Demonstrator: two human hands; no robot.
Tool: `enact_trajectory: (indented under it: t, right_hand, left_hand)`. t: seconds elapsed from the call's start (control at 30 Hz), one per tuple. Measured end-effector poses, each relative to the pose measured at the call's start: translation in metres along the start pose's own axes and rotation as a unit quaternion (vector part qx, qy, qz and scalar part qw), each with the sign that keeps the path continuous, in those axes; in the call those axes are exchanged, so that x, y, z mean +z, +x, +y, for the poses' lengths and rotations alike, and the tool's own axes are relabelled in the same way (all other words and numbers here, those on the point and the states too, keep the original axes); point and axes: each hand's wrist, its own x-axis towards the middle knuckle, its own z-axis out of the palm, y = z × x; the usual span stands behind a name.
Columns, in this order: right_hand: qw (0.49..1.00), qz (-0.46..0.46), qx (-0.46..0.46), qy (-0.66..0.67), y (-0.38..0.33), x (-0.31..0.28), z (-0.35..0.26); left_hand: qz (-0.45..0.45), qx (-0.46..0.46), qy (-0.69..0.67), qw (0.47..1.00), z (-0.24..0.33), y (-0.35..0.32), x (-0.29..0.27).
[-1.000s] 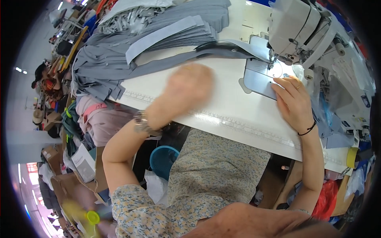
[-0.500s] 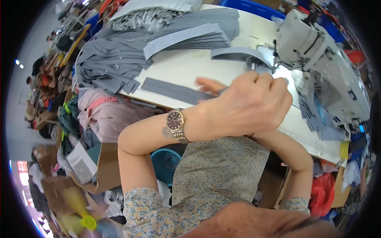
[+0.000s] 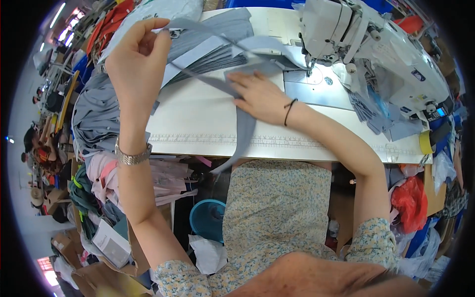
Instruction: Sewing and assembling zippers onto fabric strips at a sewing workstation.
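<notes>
High at the left, my left hand [image 3: 138, 62] is raised with thumb and index finger pinched on the end of a grey fabric strip [image 3: 245, 132]. The strip runs in a loop down to the table, and its loose tail hangs over the front edge. My right hand [image 3: 260, 96] lies flat, fingers stretched out, on grey fabric left of the sewing machine [image 3: 336, 32]. Part of the fabric is hidden under that palm. A curved grey band [image 3: 264, 45] leads toward the machine's needle area. Behind my hands lies a fanned stack of grey strips [image 3: 210, 62].
A white table [image 3: 190, 111] carries a printed ruler along its front edge. Grey cloth [image 3: 96, 111] is heaped at the left, and grey pieces [image 3: 366, 109] hang beside the machine. A yellow tape roll [image 3: 425, 142] sits at the right corner. Below stands a teal bucket [image 3: 200, 220].
My left hand has swung from in front of my body up to the far left, drawing the strip with it. My right hand, partly hidden before, now shows flat on the fabric.
</notes>
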Motion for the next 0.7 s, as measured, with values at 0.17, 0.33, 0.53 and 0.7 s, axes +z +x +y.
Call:
enact_trajectory:
  t: [0.17,0.33,0.53,0.7]
  right_hand:
    - [0.996,-0.002,-0.079,-0.036,-0.07,-0.007,-0.033]
    - [0.989,-0.098,-0.109,-0.029,-0.129,-0.057,-0.029]
    - [0.986,-0.112,-0.058,-0.113,-0.155,-0.086,0.014]
    - [0.998,0.011,-0.044,-0.047,-0.12,-0.059,0.062]
  left_hand:
    - [-0.104,0.295,0.054,0.948,0.013,-0.049,0.048]
    - [-0.288,0.329,-0.048,0.898,0.042,-0.09,0.13]
    - [-0.348,0.198,0.032,0.916,0.04,-0.089,0.159]
    - [-0.352,0.148,0.105,0.918,0.032,-0.077,0.154]
